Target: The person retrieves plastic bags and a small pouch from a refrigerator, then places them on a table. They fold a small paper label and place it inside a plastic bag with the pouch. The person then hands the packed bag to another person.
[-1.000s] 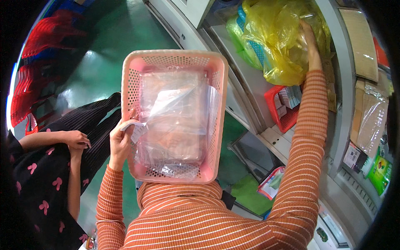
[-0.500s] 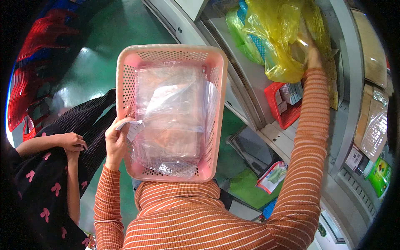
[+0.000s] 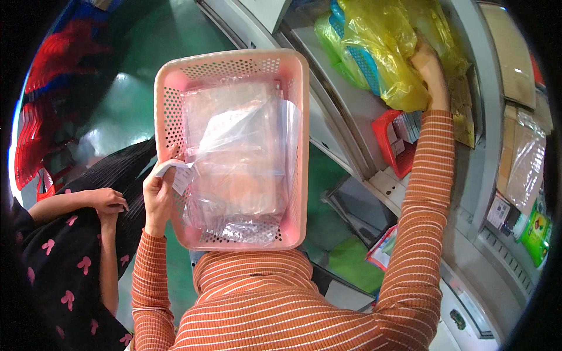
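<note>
My left hand [image 3: 158, 196] is closed on the left rim of a pink perforated plastic basket [image 3: 302, 169], which it holds up in front of my body. A white paper slip [image 3: 182, 177] is pinched in the same hand. Inside the basket lies a flat stack of clear plastic bags [image 3: 237, 152]. Out to the upper right, my right hand [image 3: 427, 65] is closed on a crumpled yellow plastic bag [image 3: 377, 44]; its fingertips are partly covered by the film. A blue perforated basket [image 3: 364, 61] shows beneath the yellow bag.
Below the yellow bag, a red basket [image 3: 383, 137] holds small white boxes. Cardboard pieces [image 3: 518, 169] and a green packet [image 3: 535, 237] lie at the far right. A person in a dark patterned garment [image 3: 67, 263] sits at my left. Red stacked chairs [image 3: 38, 137] stand beyond.
The pink basket and my left hand have shifted slightly left and up. My right hand has moved a little on the yellow bag, which has changed shape and uncovered more of the blue basket.
</note>
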Demonstrator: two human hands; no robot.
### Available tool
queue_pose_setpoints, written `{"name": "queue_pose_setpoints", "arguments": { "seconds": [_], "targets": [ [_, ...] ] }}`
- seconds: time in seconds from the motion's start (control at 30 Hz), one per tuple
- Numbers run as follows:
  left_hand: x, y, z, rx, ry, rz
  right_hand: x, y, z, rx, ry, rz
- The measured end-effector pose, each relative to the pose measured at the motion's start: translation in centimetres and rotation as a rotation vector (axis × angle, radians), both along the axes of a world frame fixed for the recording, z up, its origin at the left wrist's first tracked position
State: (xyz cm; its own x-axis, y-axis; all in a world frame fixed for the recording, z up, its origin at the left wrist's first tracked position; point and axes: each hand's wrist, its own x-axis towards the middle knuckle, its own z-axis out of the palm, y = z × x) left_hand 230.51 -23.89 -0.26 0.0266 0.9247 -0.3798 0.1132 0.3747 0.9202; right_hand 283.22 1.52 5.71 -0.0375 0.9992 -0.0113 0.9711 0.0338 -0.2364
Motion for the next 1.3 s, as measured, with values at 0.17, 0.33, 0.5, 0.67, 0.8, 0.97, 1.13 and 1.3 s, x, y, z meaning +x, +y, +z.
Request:
{"name": "queue_pose_setpoints", "arguments": {
  "seconds": [0.17, 0.33, 0.5, 0.67, 0.8, 0.97, 1.13, 1.3],
  "targets": [
    [-0.2, -0.5, 1.1, 0.087, -0.012, 0.012, -9.2, -11.9, 3.9, 0.422, 0.166, 0.029],
    [-0.2, 0.4, 0.9, 0.109, -0.117, -0.026, -20.3, -30.7, 0.6, 0.045, 1.07, -0.264],
    [0.5, 1.8, 4.8, 0.248, -0.092, -0.183, -25.1, -36.2, 3.5, -0.003, 0.914, -0.368],
    [4.6, 3.7, 9.9, 0.073, -0.257, -0.247, -21.7, -36.4, 6.5, 0.055, 1.026, -0.533],
    [8.0, 5.7, 12.6, 0.319, -0.528, -0.042, -19.4, -35.8, 8.0, 0.101, 1.107, -0.639],
    [8.1, 7.4, 14.4, 0.405, -0.787, 0.072, -16.3, -31.7, 8.4, 0.249, 1.072, -0.729],
    [6.8, 7.3, 13.0, 0.299, -0.734, 0.265, -11.6, -23.8, 8.1, 0.268, 0.901, -0.728],
    [5.9, 6.5, 10.7, 0.205, -0.714, 0.332, -5.0, -14.9, 4.7, 0.52, 0.701, -0.513]
  ]
}}
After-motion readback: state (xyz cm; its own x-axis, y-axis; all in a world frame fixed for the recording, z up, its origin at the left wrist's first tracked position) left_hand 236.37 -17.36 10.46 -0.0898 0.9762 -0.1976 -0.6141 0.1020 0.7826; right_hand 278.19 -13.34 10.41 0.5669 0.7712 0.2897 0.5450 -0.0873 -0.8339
